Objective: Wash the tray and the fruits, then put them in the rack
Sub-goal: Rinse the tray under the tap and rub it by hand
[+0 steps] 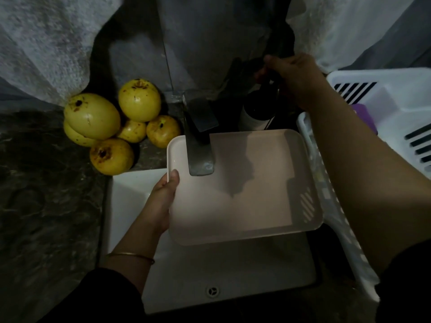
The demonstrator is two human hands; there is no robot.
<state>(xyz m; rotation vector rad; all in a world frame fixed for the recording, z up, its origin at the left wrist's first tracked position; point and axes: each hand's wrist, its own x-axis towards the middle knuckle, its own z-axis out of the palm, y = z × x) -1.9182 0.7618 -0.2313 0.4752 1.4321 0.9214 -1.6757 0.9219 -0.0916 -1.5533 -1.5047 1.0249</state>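
Over the white sink [130, 201], the left hand [161, 203] holds the left edge of the flat pale pink plastic tray [256, 194], right under the grey metal tap [200, 148]. Round yellow spotted fruits [93, 115] sit in a heap on the dark stone counter [46, 206] to the left, and the white plastic rack [396, 94] stands on the right. Farther back, the right hand [293, 78] is at a dark bottle [256, 113]; I cannot tell if it grips it.

Pale tray [245, 194] lies level; yellow fruits [93, 115] heaped.
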